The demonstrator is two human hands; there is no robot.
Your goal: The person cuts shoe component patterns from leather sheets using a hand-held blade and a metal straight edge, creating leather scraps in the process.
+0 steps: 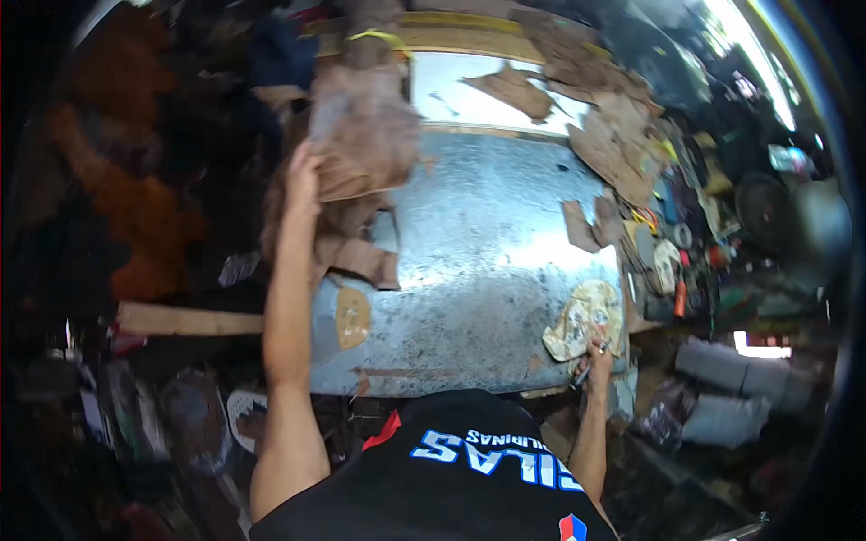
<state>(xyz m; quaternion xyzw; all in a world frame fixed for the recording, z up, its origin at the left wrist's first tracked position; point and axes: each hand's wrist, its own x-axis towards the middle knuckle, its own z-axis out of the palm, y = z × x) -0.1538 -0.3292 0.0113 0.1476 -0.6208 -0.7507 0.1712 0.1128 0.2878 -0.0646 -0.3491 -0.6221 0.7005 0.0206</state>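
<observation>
My left hand (pixel 305 180) reaches to the far left side of the metal-topped table (pixel 469 270) and grips the edge of a brown leather piece (pixel 361 144), which is blurred. More brown leather (pixel 361 261) hangs below it on the table's left edge. At the near right corner, my right hand (pixel 595 357) is closed around a small dark tool (pixel 582 371), partly hidden by the fingers. It rests beside a stained cream cloth or pad (pixel 582 317). A tan, rounded pattern piece (pixel 353 317) lies at the near left of the table.
Brown leather scraps (pixel 618 149) lie at the back right, with two small strips (pixel 591 224) below them. A white board (pixel 469 86) spans the back. An orange-handled tool (pixel 680 299) and other items crowd the right. A wooden plank (pixel 189 320) juts out left.
</observation>
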